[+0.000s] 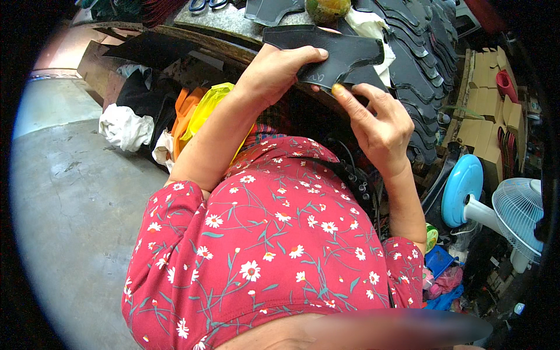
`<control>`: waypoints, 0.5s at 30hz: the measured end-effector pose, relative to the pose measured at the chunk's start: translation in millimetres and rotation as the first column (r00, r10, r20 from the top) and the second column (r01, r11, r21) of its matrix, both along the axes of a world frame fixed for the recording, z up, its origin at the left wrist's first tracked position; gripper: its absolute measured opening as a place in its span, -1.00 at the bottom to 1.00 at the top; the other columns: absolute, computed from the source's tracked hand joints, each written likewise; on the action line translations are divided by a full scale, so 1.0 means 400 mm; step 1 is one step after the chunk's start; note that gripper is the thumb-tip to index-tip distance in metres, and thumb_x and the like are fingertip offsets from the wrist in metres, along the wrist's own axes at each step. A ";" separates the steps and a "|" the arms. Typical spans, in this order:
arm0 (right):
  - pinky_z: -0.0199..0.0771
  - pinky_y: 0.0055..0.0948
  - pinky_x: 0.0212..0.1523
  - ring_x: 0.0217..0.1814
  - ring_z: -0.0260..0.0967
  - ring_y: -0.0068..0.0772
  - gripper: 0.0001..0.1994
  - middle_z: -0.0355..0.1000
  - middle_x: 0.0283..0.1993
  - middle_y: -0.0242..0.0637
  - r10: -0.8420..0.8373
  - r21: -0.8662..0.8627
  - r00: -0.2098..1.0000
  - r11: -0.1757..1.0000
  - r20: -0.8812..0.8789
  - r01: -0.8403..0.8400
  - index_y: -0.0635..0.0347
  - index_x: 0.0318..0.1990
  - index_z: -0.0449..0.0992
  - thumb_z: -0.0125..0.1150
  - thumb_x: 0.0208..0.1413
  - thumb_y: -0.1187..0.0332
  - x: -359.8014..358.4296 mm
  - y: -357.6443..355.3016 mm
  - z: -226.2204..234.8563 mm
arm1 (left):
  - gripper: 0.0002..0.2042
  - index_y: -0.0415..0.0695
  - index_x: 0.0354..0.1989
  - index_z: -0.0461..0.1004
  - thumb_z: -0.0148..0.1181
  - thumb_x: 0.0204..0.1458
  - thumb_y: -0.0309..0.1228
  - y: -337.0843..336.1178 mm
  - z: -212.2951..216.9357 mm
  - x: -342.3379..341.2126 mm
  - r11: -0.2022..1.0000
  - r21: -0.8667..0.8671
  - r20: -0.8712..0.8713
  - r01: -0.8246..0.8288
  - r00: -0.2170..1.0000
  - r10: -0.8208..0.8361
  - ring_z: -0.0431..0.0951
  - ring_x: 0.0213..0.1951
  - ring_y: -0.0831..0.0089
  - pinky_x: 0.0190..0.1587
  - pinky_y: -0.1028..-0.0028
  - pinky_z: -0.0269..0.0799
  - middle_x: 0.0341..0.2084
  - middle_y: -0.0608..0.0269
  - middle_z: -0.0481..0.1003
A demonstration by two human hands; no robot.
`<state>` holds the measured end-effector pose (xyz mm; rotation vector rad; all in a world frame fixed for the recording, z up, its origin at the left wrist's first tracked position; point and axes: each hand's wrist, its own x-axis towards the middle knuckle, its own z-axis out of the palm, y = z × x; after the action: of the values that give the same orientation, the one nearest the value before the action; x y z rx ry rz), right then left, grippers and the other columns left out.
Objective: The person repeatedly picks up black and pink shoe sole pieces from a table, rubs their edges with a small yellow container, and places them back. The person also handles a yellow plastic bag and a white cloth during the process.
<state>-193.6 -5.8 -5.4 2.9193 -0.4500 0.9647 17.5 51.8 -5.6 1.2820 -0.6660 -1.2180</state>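
A flat black cut piece (335,53), shaped like part of a shoe upper, is held up above the near edge of the worktable. My left hand (275,71) grips its left end, thumb on top and the other fingers hidden beneath. At the lower right edge of the piece, my right hand (380,123) has its forefinger tip pressed against the border, the other fingers curled; its thumb is mostly hidden. Overlapping black pieces (415,81) of similar look lie in a long pile to the right. Another black piece (274,10) rests on the table beyond.
A grey slab (233,24) on the table bears blue-handled scissors (208,4) and a round green-yellow object (326,9). White cloth (367,26) lies beside the pile. Bags (204,111) hang at left. Cardboard (481,99), a blue stool (462,189) and a fan (518,210) stand right.
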 end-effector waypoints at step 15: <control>0.49 -0.38 -0.06 -0.18 0.51 -0.33 -0.34 0.55 -0.17 -0.20 -0.127 0.615 0.988 0.774 -0.083 0.151 0.10 0.30 0.34 0.23 -0.05 0.65 -0.010 -0.057 0.089 | -0.77 -0.21 -0.12 0.46 0.30 0.06 -0.49 -0.017 -0.030 -0.028 0.910 -0.212 0.370 0.357 0.891 -0.264 0.52 -0.33 0.62 -0.30 0.57 0.47 -0.37 0.34 0.54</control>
<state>-197.7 -28.7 30.3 3.3801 -1.1725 0.8644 6.5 44.9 -17.7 1.1821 -1.2895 -1.1203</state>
